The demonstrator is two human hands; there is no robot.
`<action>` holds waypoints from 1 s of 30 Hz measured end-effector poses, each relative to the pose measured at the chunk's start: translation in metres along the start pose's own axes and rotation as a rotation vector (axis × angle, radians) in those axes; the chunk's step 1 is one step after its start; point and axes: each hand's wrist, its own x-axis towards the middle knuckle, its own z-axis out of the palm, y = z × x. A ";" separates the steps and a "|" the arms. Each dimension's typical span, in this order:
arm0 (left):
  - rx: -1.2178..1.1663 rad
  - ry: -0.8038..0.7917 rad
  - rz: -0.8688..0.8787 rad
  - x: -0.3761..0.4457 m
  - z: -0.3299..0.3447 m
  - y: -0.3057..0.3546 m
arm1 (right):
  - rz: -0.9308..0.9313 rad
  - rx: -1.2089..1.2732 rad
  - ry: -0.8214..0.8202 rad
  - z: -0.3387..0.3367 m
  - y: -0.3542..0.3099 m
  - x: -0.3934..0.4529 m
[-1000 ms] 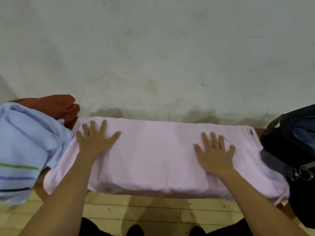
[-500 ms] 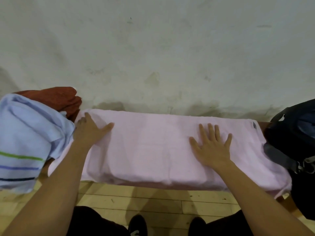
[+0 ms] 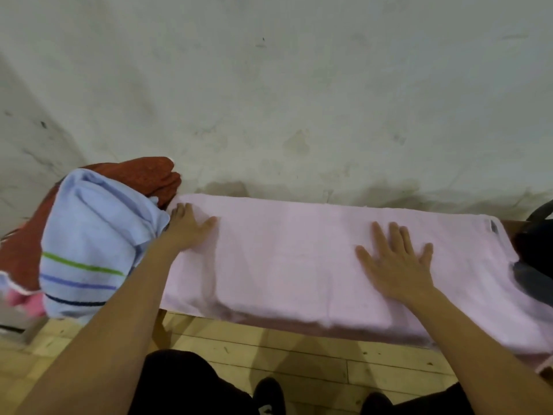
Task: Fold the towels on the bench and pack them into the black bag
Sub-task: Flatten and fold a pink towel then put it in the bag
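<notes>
On the bench, your right hand (image 3: 396, 262) lies flat, fingers spread, pinning the pink towel (image 3: 299, 259); your left hand (image 3: 188, 227), flat too, reaches its end (likely for folding), bag (image 3: 535, 244) waiting at right

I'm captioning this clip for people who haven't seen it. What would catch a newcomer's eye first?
First, the long pink towel spread along the bench against the stained wall, with the left hand at its left end and the right hand flat on it towards the right. Next, the light blue striped towel bunched at the left over a rust-red towel. The black bag peeks in at the right edge.
</notes>
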 end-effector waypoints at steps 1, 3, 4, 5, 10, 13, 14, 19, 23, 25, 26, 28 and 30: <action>0.005 0.020 -0.009 -0.009 0.002 -0.001 | -0.026 0.001 0.002 -0.001 -0.006 -0.002; 0.044 0.040 -0.050 -0.028 0.007 0.001 | -0.097 0.005 0.001 -0.002 -0.019 -0.007; 0.077 0.018 -0.067 -0.039 0.009 0.003 | -0.141 0.007 0.005 -0.002 -0.026 -0.010; 0.115 -0.019 -0.075 -0.048 0.012 0.004 | -0.187 0.014 0.014 -0.002 -0.032 -0.013; 0.127 -0.060 -0.052 -0.060 0.012 -0.006 | -0.409 0.004 -0.045 0.003 -0.055 -0.026; 0.032 -0.042 -0.065 -0.060 0.011 -0.017 | -0.466 -0.079 -0.064 0.011 -0.059 -0.026; 0.024 -0.032 -0.068 -0.061 0.012 -0.020 | -0.460 -0.082 -0.062 0.013 -0.059 -0.025; 0.135 -0.033 -0.096 -0.070 0.014 -0.016 | -0.461 -0.077 -0.049 0.012 -0.060 -0.026; 0.257 0.112 0.045 -0.108 0.016 0.032 | -0.448 0.072 0.126 0.001 -0.063 -0.027; 0.204 0.136 0.126 -0.135 0.023 0.070 | -0.377 0.200 0.226 -0.007 -0.061 -0.020; 0.178 0.125 0.157 -0.149 0.029 0.089 | -0.346 0.231 0.262 -0.010 -0.059 -0.016; 0.169 0.106 0.231 -0.169 0.044 0.120 | -0.285 0.271 0.296 -0.012 -0.055 -0.009; 0.166 0.108 0.308 -0.181 0.057 0.141 | -0.251 0.332 0.307 -0.012 -0.054 -0.003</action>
